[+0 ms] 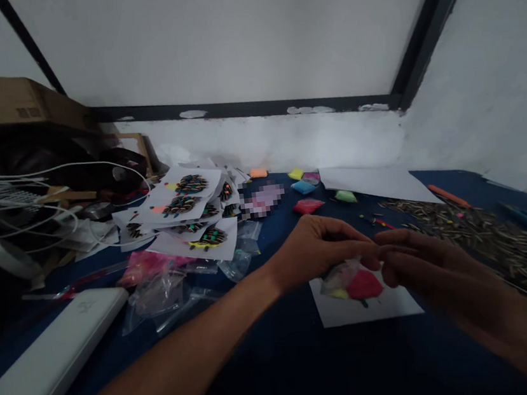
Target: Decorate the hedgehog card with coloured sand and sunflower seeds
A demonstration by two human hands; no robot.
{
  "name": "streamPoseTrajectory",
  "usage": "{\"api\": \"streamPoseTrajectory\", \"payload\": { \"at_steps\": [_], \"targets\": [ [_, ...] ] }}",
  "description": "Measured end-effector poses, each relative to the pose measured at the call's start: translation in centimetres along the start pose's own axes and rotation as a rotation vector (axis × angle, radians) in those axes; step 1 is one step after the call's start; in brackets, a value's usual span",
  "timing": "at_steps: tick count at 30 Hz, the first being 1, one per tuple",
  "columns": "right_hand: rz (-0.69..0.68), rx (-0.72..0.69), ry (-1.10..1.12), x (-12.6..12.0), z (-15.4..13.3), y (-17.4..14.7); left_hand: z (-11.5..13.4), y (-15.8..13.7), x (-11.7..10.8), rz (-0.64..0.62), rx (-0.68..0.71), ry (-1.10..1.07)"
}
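My left hand point(321, 251) and my right hand point(440, 265) meet at the fingertips above a white paper card point(335, 313). Thumb and fingers of the left hand are pinched together. The right hand's fingers, slightly blurred, are pressed together against them. Whatever lies between the fingertips is too small or hidden to name. On the card is a red clay-like shape point(364, 284) with a yellow part at its left and a dark mark below. A piece of clear plastic point(340, 276) shows under my left hand, over the shape's upper left; I cannot tell whether the hand holds it.
Striped seeds point(500, 245) are spread at the right. Small coloured packets, including a red packet point(307, 206) and a blue packet point(303, 187), lie behind my hands. At left are stacked seed-decorated cards point(187, 200), plastic bags point(160, 293), a white device point(53, 364) and tangled cables point(49, 169).
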State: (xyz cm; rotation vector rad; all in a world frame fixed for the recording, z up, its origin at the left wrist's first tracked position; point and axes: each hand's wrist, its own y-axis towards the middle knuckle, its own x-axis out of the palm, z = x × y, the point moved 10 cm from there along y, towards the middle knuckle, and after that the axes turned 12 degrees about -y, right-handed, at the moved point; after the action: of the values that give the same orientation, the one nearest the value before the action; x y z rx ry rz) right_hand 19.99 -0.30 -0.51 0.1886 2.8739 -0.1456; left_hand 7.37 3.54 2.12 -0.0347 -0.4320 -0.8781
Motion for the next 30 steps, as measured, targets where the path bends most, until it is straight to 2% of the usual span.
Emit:
{"api": "streamPoseTrajectory", "payload": {
  "at_steps": [3, 8, 13, 17, 22, 27, 30],
  "targets": [
    [0.065, -0.096, 0.010, -0.8, -0.9, -0.3, -0.3, -0.1, -0.3, 0.039, -0.064, 0.015],
    [0.010, -0.197, -0.084, 0.0, -2.4, -0.9, -1.0, -0.1, -0.1, 0.016, -0.125, -0.047],
    [0.166, -0.223, -0.212, -0.9, -3.1, -1.0, -2.0, 0.2, -0.3, -0.036, -0.142, -0.136],
    [0.169, -0.283, -0.307, -0.5, -3.8, -1.1, -2.5, 0.2, -0.1, -0.073, -0.152, -0.147],
    [0.268, -0.354, -0.382, -1.6, -4.6, -1.7, -2.5, 0.2, -0.1, -0.066, -0.158, -0.179],
    [0.202, -0.414, -0.463, -0.9, -5.4, -1.9, -2.5, 0.2, -0.7, 0.007, -0.176, -0.149],
    [0.200, -0.378, -0.438, -0.8, -4.8, -1.8, -2.2, 0.1, -0.7, 0.033, -0.169, -0.136]
  ]
}}
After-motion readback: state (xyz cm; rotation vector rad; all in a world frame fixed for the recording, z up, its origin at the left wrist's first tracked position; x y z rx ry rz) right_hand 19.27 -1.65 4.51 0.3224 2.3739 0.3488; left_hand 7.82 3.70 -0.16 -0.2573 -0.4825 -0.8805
